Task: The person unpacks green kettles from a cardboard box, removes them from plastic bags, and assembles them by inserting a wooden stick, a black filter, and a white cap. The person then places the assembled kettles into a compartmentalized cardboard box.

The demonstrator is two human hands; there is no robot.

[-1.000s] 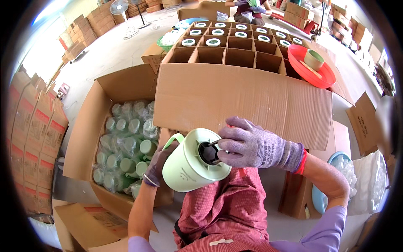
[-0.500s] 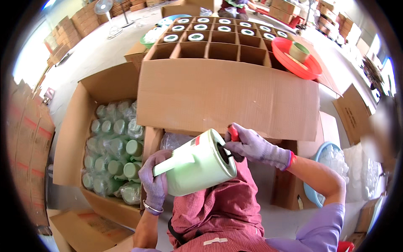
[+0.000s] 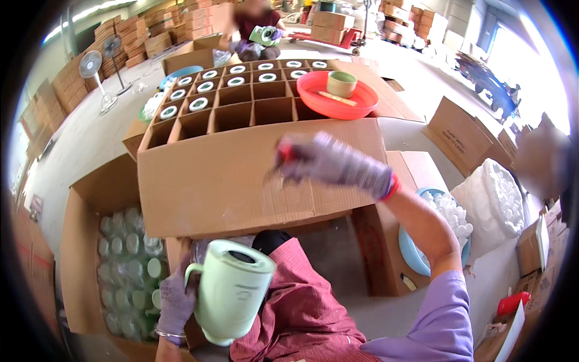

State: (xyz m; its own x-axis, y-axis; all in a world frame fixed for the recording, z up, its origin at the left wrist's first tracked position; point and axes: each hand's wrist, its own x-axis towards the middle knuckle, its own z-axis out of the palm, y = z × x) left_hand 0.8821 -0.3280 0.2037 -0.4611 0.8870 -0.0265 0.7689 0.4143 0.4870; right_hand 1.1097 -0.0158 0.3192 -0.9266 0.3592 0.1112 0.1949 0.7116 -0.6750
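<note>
My left hand [image 3: 178, 298], in a grey-purple knit glove, grips the handle side of a pale green jug [image 3: 232, 295]. The jug stands tilted by my lap, its upper end showing a dark round opening. Raised in front of a cardboard flap [image 3: 241, 193] is my gloved right hand [image 3: 338, 160], apart from the jug. Its fingers close round a red-handled tool [image 3: 287, 151]; motion smears the tool's tip, so its kind cannot be told. To the left, an open carton [image 3: 78, 265] holds many pale green pieces wrapped in clear plastic.
A divided carton [image 3: 181, 130] ahead holds several white-rimmed jugs. On its right corner sits a red basin [image 3: 310, 99] with a green cup [image 3: 342, 84]. A blue basin [image 3: 410, 253] of white parts stands right. Beyond, a co-worker [image 3: 253, 27] holds a green jug.
The right hand with the red-handled tool has left the jug's opening and moved up. The left hand has turned the jug more upright and lowered it leftward. The view has shifted right.
</note>
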